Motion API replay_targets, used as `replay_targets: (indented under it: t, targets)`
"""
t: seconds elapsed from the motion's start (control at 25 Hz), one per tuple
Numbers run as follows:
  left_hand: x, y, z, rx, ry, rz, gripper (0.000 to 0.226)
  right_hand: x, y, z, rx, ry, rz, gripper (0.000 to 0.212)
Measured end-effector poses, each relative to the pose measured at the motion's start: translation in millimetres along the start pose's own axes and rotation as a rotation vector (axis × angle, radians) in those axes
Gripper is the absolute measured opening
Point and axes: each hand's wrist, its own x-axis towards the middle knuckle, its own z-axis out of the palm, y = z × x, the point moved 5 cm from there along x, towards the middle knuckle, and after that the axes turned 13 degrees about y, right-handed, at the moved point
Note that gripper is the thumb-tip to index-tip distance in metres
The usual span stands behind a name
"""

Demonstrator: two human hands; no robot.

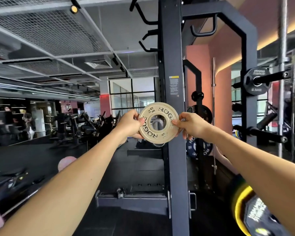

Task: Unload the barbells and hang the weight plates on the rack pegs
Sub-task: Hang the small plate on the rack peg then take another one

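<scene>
Gripping cream ROGUE plate | left hand, right hand fingers pinch rim

Both forearms are bare to the frame edge, with no sleeves, watch or bands visible. The left hand and right hand wear no gloves or rings; fingernails are short and unpainted.
</scene>
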Motion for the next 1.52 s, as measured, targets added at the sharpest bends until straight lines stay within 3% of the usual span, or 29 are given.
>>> replay_targets:
  t: [0.44,0.92,1.24,1.52]
  targets:
    - [-7,-58,26,0.039,-0.07,-0.093,0.012,-14,53,36,-0.055,-0.03,0.098,0.033]
    - [4,-68,35,0.233,0.069,0.287,0.019,0,78,48,-0.143,0.045,-0.063,0.03]
    - [52,-84,58,0.251,0.046,0.218,0.018,36,97,62,-0.158,0.046,0.014,0.029]
    - [104,-107,89,0.24,0.057,0.247,0.019,100,135,80,-0.185,0.033,-0.027,0.025]
